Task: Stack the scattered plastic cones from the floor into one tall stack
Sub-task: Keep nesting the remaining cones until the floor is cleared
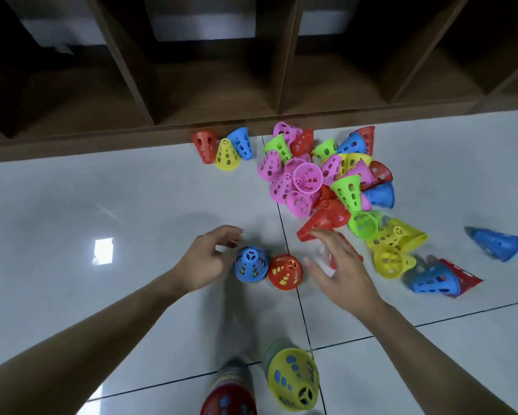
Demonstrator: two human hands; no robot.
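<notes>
Glossy white floor tiles (pixel 132 205) are seen below dark wooden shelving (pixel 221 85). An upright blue perforated plastic cone (pixel 249 264) is flanked just beside the left hand (pixel 210 259), fingers relaxed and apart. The right hand (pixel 341 268), fingers spread, is held empty over a red perforated plastic cone (pixel 317 224) at the multicoloured cone pile (pixel 320 175).

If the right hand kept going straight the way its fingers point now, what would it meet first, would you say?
Probably the red perforated plastic cone lying on its side at the near edge of the pile. The right hand has fingertips almost at it already, though motion blur leaves depth uncertain.
</notes>
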